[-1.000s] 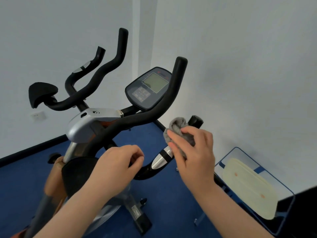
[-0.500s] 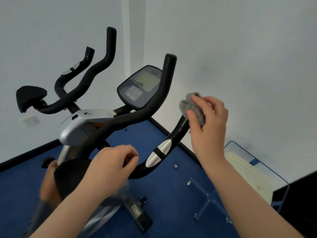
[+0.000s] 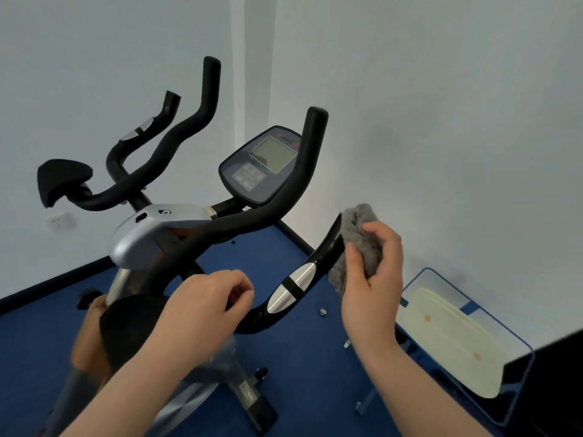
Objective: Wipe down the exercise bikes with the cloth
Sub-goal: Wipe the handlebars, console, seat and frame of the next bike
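Right hand [image 3: 372, 279] gripped the cloth [image 3: 359, 238] around the handlebar grip [image 3: 321, 250], which ran up-right; left hand [image 3: 208, 301] clasped its lower bend

Head-worn camera looks down, close over the handlebar [image 3: 252, 225].

On your blue floor [image 3: 303, 367] sits a clear blue-edged bin [image 3: 517, 373] against the white wall [image 3: 441, 121], holding a cream panel [image 3: 448, 339]. Left of that bin, you have small metal bits [image 3: 322, 312] scattered. A wall socket [image 3: 59, 220] sits far left of the bin.
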`<state>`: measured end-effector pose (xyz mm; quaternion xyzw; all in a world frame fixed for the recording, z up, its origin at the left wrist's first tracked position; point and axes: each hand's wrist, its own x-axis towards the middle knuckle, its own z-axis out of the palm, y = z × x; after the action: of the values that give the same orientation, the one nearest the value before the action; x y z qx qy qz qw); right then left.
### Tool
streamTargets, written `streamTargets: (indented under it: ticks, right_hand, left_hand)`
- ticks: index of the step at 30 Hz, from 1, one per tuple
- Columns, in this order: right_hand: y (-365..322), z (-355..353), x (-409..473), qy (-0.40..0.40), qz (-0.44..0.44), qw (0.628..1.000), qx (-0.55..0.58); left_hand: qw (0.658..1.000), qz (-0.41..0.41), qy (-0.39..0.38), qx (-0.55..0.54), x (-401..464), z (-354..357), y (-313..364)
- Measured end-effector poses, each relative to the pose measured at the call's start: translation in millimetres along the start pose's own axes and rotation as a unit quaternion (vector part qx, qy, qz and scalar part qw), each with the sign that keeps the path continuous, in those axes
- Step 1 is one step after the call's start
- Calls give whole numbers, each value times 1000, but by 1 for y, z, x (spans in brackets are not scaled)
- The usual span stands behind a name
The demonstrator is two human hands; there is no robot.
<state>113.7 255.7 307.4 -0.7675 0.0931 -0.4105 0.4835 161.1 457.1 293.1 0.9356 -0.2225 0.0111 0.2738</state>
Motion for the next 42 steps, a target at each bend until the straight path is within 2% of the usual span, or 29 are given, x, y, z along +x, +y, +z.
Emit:
streamTargets:
  ticks: [2, 4, 6, 9, 12, 14, 16, 18, 20, 22, 23, 25, 28, 31, 33, 35, 39, 42]
  right_hand:
    - [4, 1, 12, 26, 3, 1000, 2]
    - [2, 7, 18, 68, 45, 996, 23]
    - [1, 17, -10, 89, 53, 994, 42]
    - [0, 23, -61, -21, -9, 1000, 20]
    - [11, 13, -31, -25, -46, 998, -34]
    - [5, 8, -14, -32, -57, 992, -108]
    - [-4, 12, -23, -116, -96, 969, -194]
    - [-10, 14, -32, -209, -201, 921, -261]
    - [-7, 9, -17, -215, -248, 893, -307]
    - [-10, 4, -4, -172, -221, 897, -342]
    - [-13, 6, -7, -175, -199, 900, -346]
    - [-24, 20, -36, -249, -182, 889, -339]
    - [-32, 34, -71, -375, -183, 850, -322]
    - [-31, 20, -52, -430, -197, 819, -324]
    - [-34, 15, -48, -428, -181, 826, -321]
    - [-44, 30, -54, -382, -180, 838, -345]
    - [-53, 76, -49, -374, -134, 821, -410]
    - [-53, 74, -50, -348, -172, 828, -405]
  left_hand:
    - [1000, 4, 0, 2, 1, 1, -1]
    - [1000, 10, -2, 8, 1, 1, -1]
    - [1000, 7, -3, 7, 0, 2, -2]
    - [1000, 4, 1, -5, 0, 2, -2]
    - [1000, 13, 1, -6, 1, 2, -2]
    - [1000, 9, 3, -13, 0, 1, -1]
    - [999, -7, 18, -40, -1, 0, -1]
    - [994, -21, 55, -97, -4, -2, 0]
    - [980, -36, 109, -161, -8, -4, -1]
    - [968, -56, 152, -192, -16, -7, -7]
    - [965, -59, 168, -191, -21, -8, -11]
    - [961, -55, 208, -175, -29, -10, -20]
    - [951, -84, 275, -118, -37, -9, -40]
    - [950, -111, 283, -71, -40, -8, -53]
    - [950, -109, 284, -68, -40, -7, -56]
    - [949, -101, 287, -77, -40, -5, -58]
    - [949, -82, 285, -107, -41, -4, -60]
    - [949, -81, 284, -112, -43, -4, -59]
